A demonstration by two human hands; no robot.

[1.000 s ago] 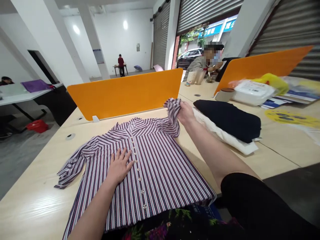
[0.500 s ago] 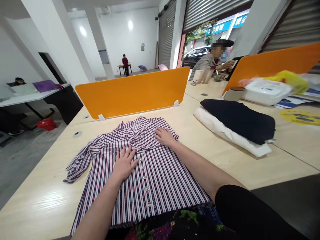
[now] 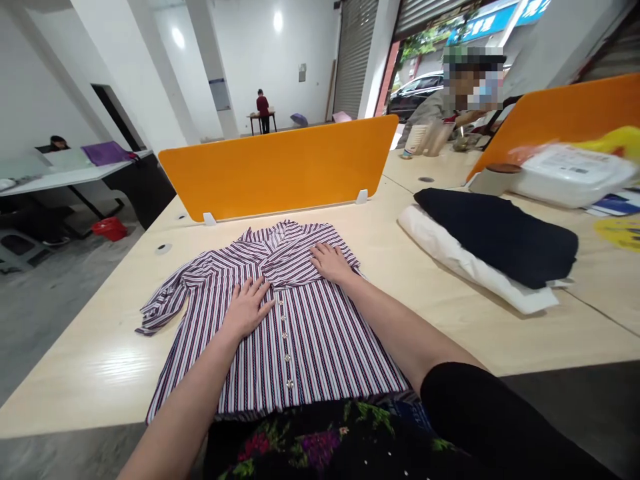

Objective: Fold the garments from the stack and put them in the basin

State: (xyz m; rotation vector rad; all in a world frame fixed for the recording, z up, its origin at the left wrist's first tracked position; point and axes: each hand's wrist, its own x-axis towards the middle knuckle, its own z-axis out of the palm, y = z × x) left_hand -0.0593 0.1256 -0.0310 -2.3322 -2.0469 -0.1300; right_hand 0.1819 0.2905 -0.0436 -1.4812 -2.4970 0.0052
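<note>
Near the counter's [image 3: 100, 360] front edge, left hand [image 3: 247, 308] and right hand [image 3: 331, 261] press flat, fingers spread, pinning the striped shirt's [image 3: 310, 333] folded sleeve smooth.

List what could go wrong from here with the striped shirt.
1. The right hand lies flat on the folded-in sleeve; lifting it may let the fold spring open.
2. The hem of the striped shirt lies at the edge of the table, so it could slide toward the lap.
3. The other sleeve, by the left hand, lies bunched and may crease.
</note>
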